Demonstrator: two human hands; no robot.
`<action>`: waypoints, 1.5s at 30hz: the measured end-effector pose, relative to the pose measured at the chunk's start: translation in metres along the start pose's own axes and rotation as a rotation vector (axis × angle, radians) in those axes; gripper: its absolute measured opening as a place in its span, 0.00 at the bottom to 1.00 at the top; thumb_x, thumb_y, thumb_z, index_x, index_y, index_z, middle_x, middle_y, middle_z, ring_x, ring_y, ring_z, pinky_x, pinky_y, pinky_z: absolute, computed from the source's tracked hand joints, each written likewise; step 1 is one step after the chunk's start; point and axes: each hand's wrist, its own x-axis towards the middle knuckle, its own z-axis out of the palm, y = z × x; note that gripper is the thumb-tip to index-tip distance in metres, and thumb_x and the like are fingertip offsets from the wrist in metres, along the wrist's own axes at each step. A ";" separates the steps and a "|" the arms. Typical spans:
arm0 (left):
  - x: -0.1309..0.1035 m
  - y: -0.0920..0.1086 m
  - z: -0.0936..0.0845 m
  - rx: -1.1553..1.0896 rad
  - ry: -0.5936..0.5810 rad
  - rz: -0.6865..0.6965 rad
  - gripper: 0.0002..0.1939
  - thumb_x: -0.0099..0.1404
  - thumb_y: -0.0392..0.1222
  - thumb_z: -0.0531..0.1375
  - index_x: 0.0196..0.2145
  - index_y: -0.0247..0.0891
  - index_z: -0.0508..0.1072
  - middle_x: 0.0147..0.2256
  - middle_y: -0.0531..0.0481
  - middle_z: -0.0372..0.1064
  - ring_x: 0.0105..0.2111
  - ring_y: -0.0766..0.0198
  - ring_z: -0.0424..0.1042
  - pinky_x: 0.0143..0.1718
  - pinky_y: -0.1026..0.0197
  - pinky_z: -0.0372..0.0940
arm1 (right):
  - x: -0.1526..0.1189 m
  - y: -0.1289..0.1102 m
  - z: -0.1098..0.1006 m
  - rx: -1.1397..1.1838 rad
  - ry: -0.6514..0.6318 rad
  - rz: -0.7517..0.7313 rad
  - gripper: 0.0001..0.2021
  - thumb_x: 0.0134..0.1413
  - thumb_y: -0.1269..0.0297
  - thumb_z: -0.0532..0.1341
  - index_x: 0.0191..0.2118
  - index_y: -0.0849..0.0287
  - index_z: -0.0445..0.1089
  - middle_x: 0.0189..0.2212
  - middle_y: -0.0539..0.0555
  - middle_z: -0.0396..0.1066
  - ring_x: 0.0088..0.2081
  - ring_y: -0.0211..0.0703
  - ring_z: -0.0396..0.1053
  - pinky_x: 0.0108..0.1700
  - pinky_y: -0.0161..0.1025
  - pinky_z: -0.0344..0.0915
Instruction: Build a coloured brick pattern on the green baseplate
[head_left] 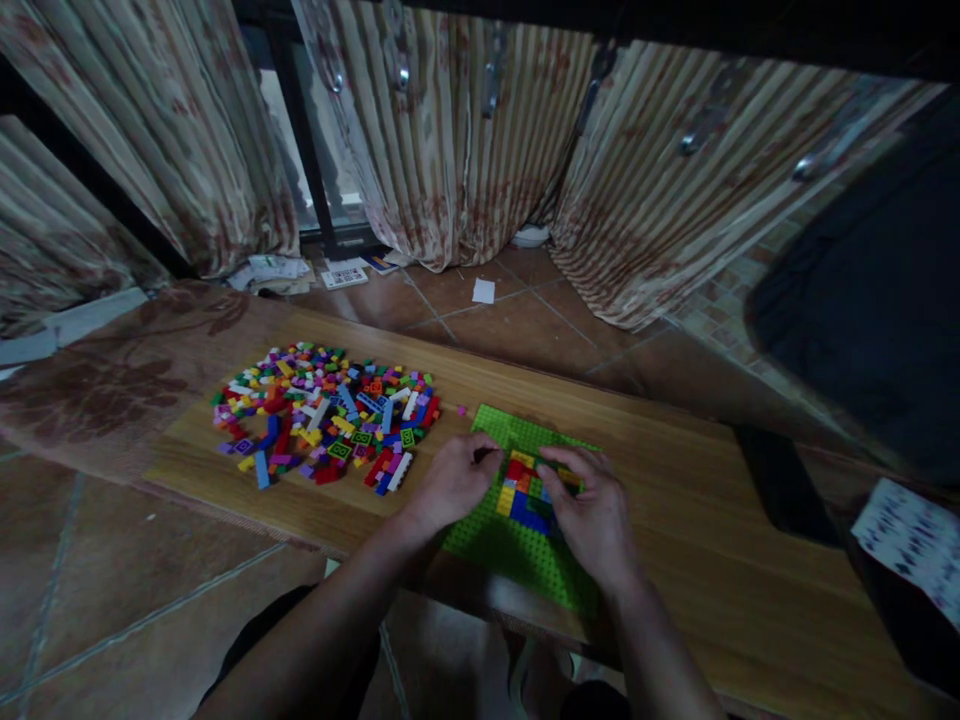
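A green studded baseplate (pixel 517 565) lies on a wooden bench, turned at an angle. Joined toy bricks (pixel 529 510) in blue, red, yellow and other colours form a patch on it. My left hand (pixel 459 478) is closed over the plate's left side, its thumb and forefinger together beside the bricks. Anything in that pinch is too small to make out. My right hand (pixel 594 510) covers the right part of the patch. Its thumb and forefinger are bent close together at the top bricks, and what they grip is hidden.
A wide heap of loose bricks (pixel 337 420) spreads over the bench (pixel 675 480) to the left. One pink brick (pixel 461 410) lies apart by the plate. A dark flat object (pixel 784 485) is at the right. Striped curtains (pixel 465 150) hang behind, above a tiled floor (pixel 540 300).
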 end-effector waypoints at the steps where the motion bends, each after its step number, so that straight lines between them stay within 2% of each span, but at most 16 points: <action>1: 0.000 0.000 0.000 -0.001 -0.002 0.006 0.11 0.64 0.41 0.53 0.29 0.36 0.73 0.24 0.54 0.67 0.25 0.67 0.64 0.27 0.66 0.56 | 0.001 0.001 -0.001 -0.019 0.003 0.002 0.12 0.58 0.58 0.58 0.41 0.56 0.75 0.39 0.56 0.76 0.45 0.50 0.69 0.50 0.48 0.64; 3: 0.001 -0.002 -0.001 -0.001 0.000 0.012 0.11 0.64 0.41 0.53 0.30 0.36 0.73 0.25 0.54 0.68 0.25 0.67 0.65 0.28 0.66 0.57 | 0.002 0.006 -0.006 -0.074 0.032 0.046 0.13 0.57 0.58 0.57 0.41 0.57 0.75 0.39 0.57 0.76 0.43 0.50 0.70 0.47 0.47 0.65; 7: 0.003 -0.006 -0.006 0.020 0.039 0.028 0.11 0.64 0.43 0.54 0.31 0.37 0.74 0.26 0.53 0.70 0.27 0.66 0.67 0.29 0.66 0.58 | 0.002 0.030 -0.022 -0.228 0.075 0.264 0.17 0.58 0.56 0.54 0.42 0.59 0.75 0.36 0.59 0.77 0.32 0.48 0.72 0.37 0.45 0.66; 10: 0.006 -0.008 -0.012 0.068 0.103 0.033 0.11 0.64 0.41 0.54 0.30 0.37 0.74 0.26 0.52 0.70 0.28 0.65 0.68 0.31 0.65 0.59 | -0.002 0.048 -0.032 -0.370 0.057 0.342 0.17 0.58 0.57 0.53 0.42 0.60 0.75 0.32 0.60 0.77 0.30 0.50 0.72 0.34 0.44 0.65; 15: 0.006 -0.004 -0.015 0.189 0.161 -0.027 0.11 0.63 0.37 0.53 0.29 0.37 0.74 0.27 0.51 0.71 0.28 0.64 0.69 0.31 0.64 0.59 | -0.005 0.057 -0.032 -0.432 0.078 0.294 0.16 0.57 0.60 0.51 0.39 0.57 0.76 0.30 0.58 0.77 0.29 0.49 0.73 0.33 0.43 0.65; 19: 0.005 -0.006 -0.013 0.290 0.171 0.014 0.10 0.64 0.36 0.53 0.30 0.37 0.74 0.28 0.50 0.72 0.30 0.64 0.70 0.33 0.65 0.60 | 0.000 0.054 -0.026 -0.386 0.098 0.282 0.15 0.56 0.61 0.52 0.40 0.57 0.76 0.29 0.57 0.77 0.28 0.47 0.73 0.33 0.43 0.65; 24: 0.006 -0.009 -0.013 0.314 0.161 -0.001 0.10 0.64 0.36 0.53 0.31 0.37 0.74 0.29 0.49 0.73 0.30 0.64 0.70 0.33 0.65 0.60 | 0.011 0.051 -0.022 -0.322 0.060 0.314 0.17 0.56 0.62 0.51 0.42 0.60 0.75 0.33 0.59 0.78 0.32 0.49 0.74 0.39 0.45 0.67; 30: 0.003 -0.007 -0.015 0.311 0.163 0.000 0.10 0.64 0.35 0.53 0.32 0.36 0.75 0.31 0.48 0.74 0.32 0.63 0.72 0.34 0.64 0.61 | 0.019 0.045 -0.021 -0.292 0.056 0.304 0.17 0.57 0.60 0.52 0.43 0.60 0.75 0.35 0.60 0.78 0.35 0.50 0.74 0.40 0.46 0.68; 34: 0.001 -0.006 -0.017 0.264 0.170 -0.010 0.09 0.64 0.35 0.54 0.34 0.36 0.75 0.32 0.48 0.75 0.33 0.62 0.72 0.35 0.64 0.62 | 0.014 0.030 -0.018 -0.235 0.082 0.227 0.17 0.59 0.58 0.52 0.44 0.60 0.74 0.37 0.59 0.76 0.32 0.47 0.72 0.39 0.45 0.68; 36: 0.001 -0.006 -0.017 0.240 0.177 -0.008 0.09 0.64 0.35 0.54 0.34 0.37 0.75 0.32 0.48 0.75 0.33 0.62 0.72 0.35 0.64 0.63 | 0.010 0.017 -0.012 -0.137 0.033 0.107 0.16 0.59 0.56 0.54 0.45 0.58 0.73 0.41 0.58 0.74 0.36 0.47 0.72 0.42 0.45 0.68; 39: 0.001 -0.004 -0.017 0.219 0.182 0.001 0.09 0.65 0.36 0.54 0.35 0.37 0.75 0.32 0.48 0.75 0.33 0.62 0.72 0.35 0.65 0.62 | 0.006 0.000 0.001 -0.057 -0.090 -0.063 0.14 0.59 0.58 0.57 0.47 0.56 0.72 0.46 0.57 0.71 0.48 0.49 0.68 0.51 0.48 0.66; 41: 0.000 -0.003 -0.016 0.213 0.174 0.014 0.10 0.65 0.36 0.54 0.34 0.37 0.75 0.32 0.48 0.75 0.33 0.63 0.72 0.35 0.65 0.62 | 0.006 -0.007 0.011 -0.089 -0.139 -0.110 0.14 0.58 0.60 0.58 0.48 0.55 0.72 0.49 0.58 0.69 0.51 0.52 0.65 0.54 0.50 0.64; 45: -0.002 -0.002 -0.015 0.212 0.158 0.013 0.10 0.65 0.36 0.53 0.34 0.36 0.76 0.32 0.48 0.75 0.32 0.62 0.72 0.34 0.64 0.62 | 0.008 -0.011 0.023 -0.187 -0.167 -0.150 0.14 0.57 0.62 0.59 0.47 0.57 0.73 0.51 0.60 0.67 0.52 0.55 0.62 0.54 0.54 0.64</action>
